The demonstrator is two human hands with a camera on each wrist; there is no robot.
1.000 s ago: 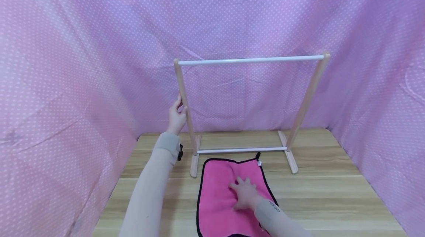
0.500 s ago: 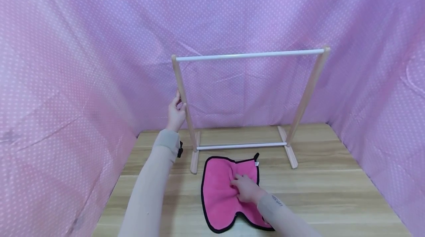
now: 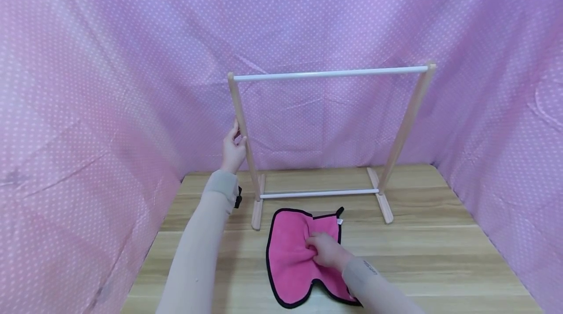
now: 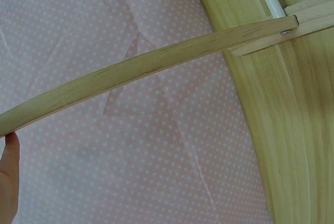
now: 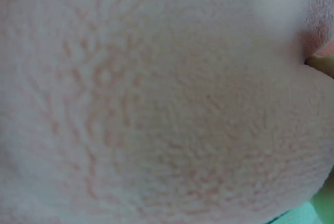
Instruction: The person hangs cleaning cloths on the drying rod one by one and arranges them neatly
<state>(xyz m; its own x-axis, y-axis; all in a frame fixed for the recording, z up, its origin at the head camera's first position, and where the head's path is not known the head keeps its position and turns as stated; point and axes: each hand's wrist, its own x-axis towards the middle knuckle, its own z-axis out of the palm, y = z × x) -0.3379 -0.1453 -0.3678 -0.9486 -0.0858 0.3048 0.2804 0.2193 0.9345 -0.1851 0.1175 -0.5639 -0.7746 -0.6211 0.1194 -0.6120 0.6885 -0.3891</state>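
A pink towel [image 3: 288, 255] with black edging, a small white tag and a black hanging loop lies on the table below the rack. My right hand [image 3: 327, 251] grips its middle with curled fingers, so the cloth bunches into folds and the near edge draws up in a notch. The right wrist view is filled by the skin of that hand. Farther up, my left hand [image 3: 234, 150] holds the left post of a wooden rack [image 3: 252, 167], thumb on the near side. In the left wrist view only a thumb [image 4: 10, 161] shows, against the lower face of the post.
The rack has a white top bar [image 3: 330, 74], a white lower bar [image 3: 318, 193] and two wooden feet. It stands at the back of the wood-grain table [image 3: 435, 255]. Pink dotted cloth [image 3: 321, 20] hangs behind and on both sides.
My right hand's fingers have gone from spread on the towel to curled into it. The towel has bunched, its near edge pulled away from me. My left hand stays on the post.
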